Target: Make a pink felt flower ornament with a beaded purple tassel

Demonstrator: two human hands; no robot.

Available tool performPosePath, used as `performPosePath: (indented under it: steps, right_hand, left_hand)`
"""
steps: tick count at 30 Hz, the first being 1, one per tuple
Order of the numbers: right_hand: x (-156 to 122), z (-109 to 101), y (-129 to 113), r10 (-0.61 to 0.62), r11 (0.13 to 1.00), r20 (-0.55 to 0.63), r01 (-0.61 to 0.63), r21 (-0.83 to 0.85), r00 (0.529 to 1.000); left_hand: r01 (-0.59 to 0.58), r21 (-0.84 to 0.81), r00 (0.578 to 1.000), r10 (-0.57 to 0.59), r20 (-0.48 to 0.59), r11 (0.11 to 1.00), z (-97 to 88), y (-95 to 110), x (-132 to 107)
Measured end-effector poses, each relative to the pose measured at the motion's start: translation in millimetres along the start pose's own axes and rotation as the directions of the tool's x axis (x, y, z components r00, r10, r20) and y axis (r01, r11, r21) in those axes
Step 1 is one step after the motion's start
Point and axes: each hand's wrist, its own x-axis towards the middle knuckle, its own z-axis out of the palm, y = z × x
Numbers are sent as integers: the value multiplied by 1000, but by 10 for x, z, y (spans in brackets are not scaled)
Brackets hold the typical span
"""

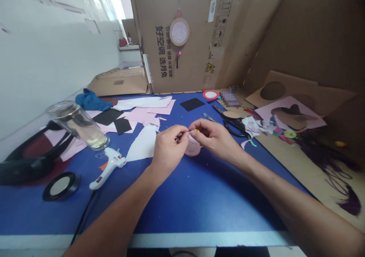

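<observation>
Blue tabletop [182, 207] | pale-pink rounded craft piece [193, 146] | left hand [168, 148] | right hand [215, 139]

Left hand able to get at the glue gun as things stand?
Probably yes: the left hand sits near the glue gun, with only a flat white cutout between them.

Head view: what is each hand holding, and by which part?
The left hand pinches a thin dark tool near its tip; the right hand grips a pink round piece by its top edge.
</observation>
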Motion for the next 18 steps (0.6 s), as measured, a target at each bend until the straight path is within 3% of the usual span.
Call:
performPosePath:
  steps: [9, 18]
  right_hand:
    - [3, 6, -21, -34, 999, -20, 33, -24, 999]
    - [-8, -1, 5, -86, 990, -36, 82, -112, 996]
  left_hand:
    - [17, -19, 1000, -17, 16, 1000, 9, -1, -8]
    - [228, -150, 972, -217, 88, 962, -25, 71, 52]
